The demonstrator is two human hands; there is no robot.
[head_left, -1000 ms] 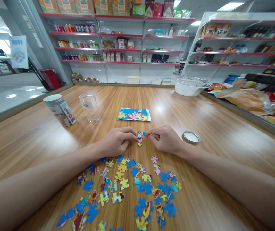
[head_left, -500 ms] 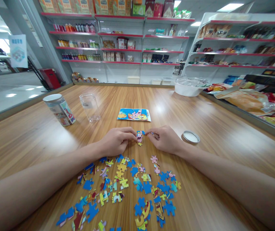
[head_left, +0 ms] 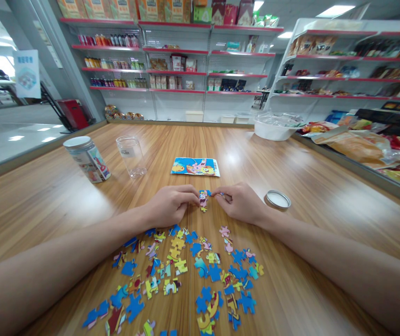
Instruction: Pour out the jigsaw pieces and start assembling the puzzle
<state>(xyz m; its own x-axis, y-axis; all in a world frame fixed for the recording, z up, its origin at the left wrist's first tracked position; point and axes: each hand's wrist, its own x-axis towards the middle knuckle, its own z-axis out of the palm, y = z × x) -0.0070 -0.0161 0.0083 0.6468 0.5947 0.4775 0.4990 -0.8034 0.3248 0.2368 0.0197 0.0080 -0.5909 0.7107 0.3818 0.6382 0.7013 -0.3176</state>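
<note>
A small joined cluster of puzzle pieces [head_left: 203, 200] lies on the wooden table [head_left: 312, 186] between my hands. My left hand [head_left: 169, 205] pinches its left edge with thumb and forefinger. My right hand [head_left: 241, 201] pinches a small puzzle piece [head_left: 220, 194] against the cluster's upper right corner. Several loose puzzle pieces [head_left: 186, 275], mostly blue and yellow, are scattered on the table in front of my forearms. The reference picture card [head_left: 195, 166] lies flat just beyond my hands.
A metal lid [head_left: 277, 199] rests right of my right hand. An empty clear jar [head_left: 131, 156] and a lidded jar [head_left: 86, 159] stand at the left. A white bowl [head_left: 273, 129] and snack bags [head_left: 354, 144] sit at the far right. Store shelves [head_left: 186, 70] line the back.
Both hands and the cluster have stayed almost still; the fingers have only shifted slightly around the pieces.
</note>
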